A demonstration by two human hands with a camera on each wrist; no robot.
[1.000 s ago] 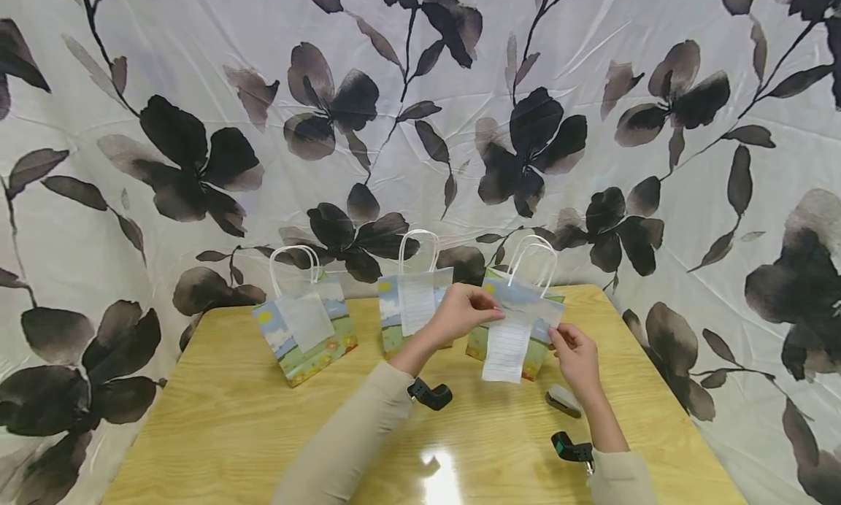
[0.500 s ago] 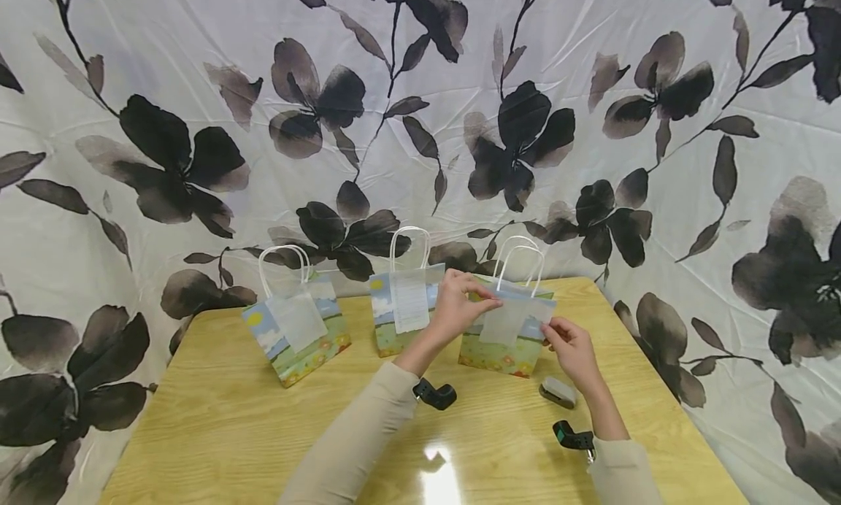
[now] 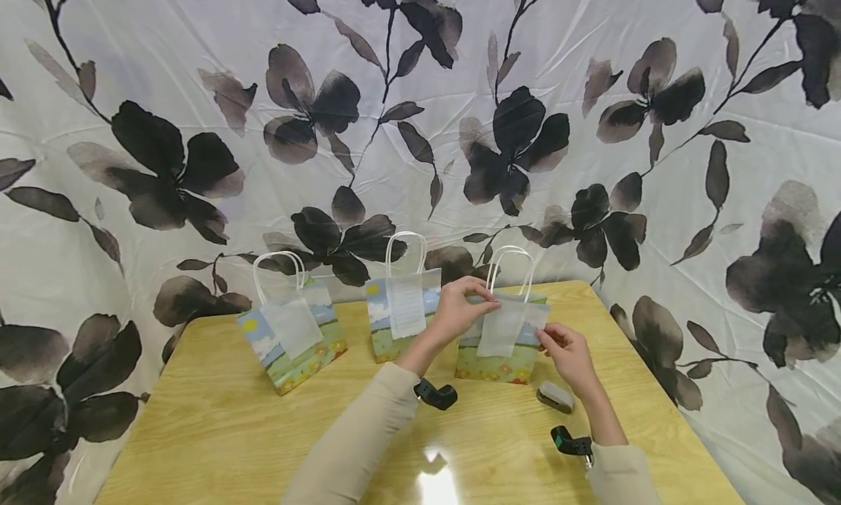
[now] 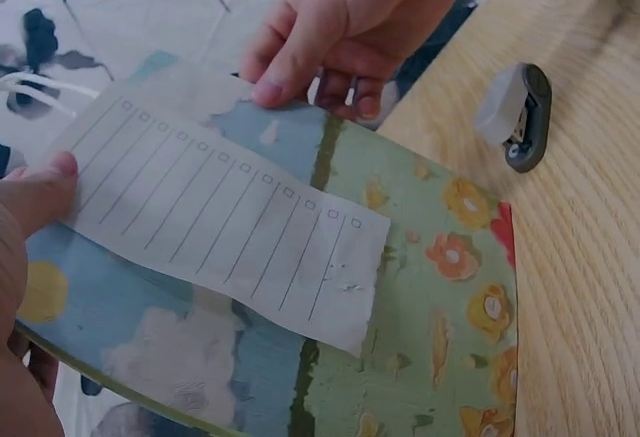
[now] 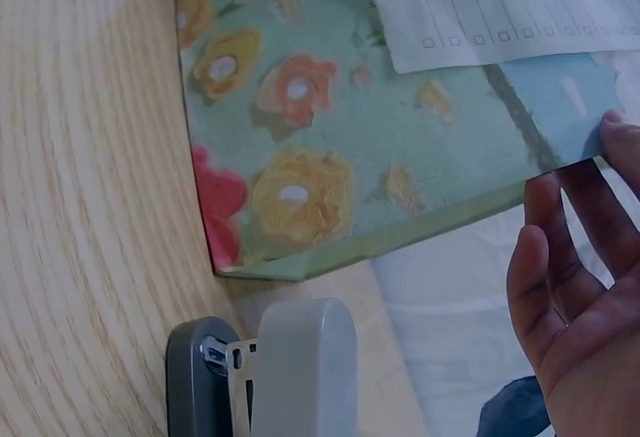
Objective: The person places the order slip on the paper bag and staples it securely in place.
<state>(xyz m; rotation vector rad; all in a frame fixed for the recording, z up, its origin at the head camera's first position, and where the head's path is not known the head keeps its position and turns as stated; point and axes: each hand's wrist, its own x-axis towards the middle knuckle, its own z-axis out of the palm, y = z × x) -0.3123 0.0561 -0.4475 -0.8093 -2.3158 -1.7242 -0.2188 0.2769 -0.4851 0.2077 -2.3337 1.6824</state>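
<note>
At the right of the table, a paper gift bag [image 3: 491, 371] with a painted meadow and white handles stands upright. A lined checklist slip [image 4: 220, 207] lies flat against its front, reaching down from the top edge. My left hand [image 3: 458, 309] pinches the slip at the bag's top left, thumb in front. My right hand [image 3: 569, 355] pinches the bag's right edge; in the right wrist view its thumb is on the front and its fingers are behind. A small grey-and-white stapler [image 5: 305, 377] rests on the table just right of the bag.
Two more meadow-print bags stand leftward: a middle bag [image 3: 381, 317] and a left bag [image 3: 318, 359] turned at an angle, each with a white slip on its front. The wooden table [image 3: 217, 432] ends at a floral cloth backdrop [image 3: 420, 162].
The slip has been raised from hanging low, past the bag's base, to higher on the bag's front. Both hands have stayed near the bag's top, and the view has shifted slightly.
</note>
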